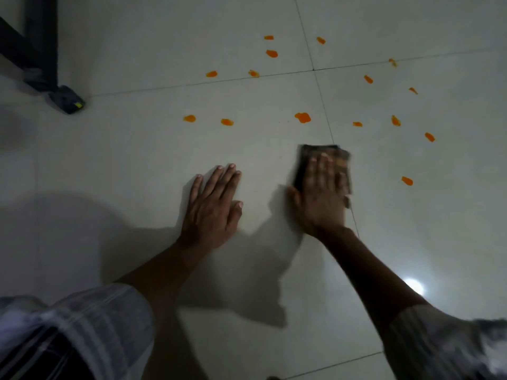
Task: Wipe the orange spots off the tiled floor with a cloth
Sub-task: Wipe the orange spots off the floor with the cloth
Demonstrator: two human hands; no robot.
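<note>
Several orange spots dot the pale tiled floor (pixel 137 149) beyond my hands; the biggest spot (pixel 302 117) lies just past the cloth, and one spot (pixel 407 181) lies to its right. A dark folded cloth (pixel 341 159) with orange stains lies flat on the floor. My right hand (pixel 321 196) presses on it with straight fingers and looks blurred. My left hand (pixel 212 205) rests flat on the bare tile to the left, fingers straight, apart from the cloth.
A dark furniture leg with a foot cap (pixel 67 100) stands at the upper left. Grout lines cross near the spots (pixel 313 69). A bright light reflection (pixel 414 286) shows on the tile at the right. Striped sleeves fill the lower corners.
</note>
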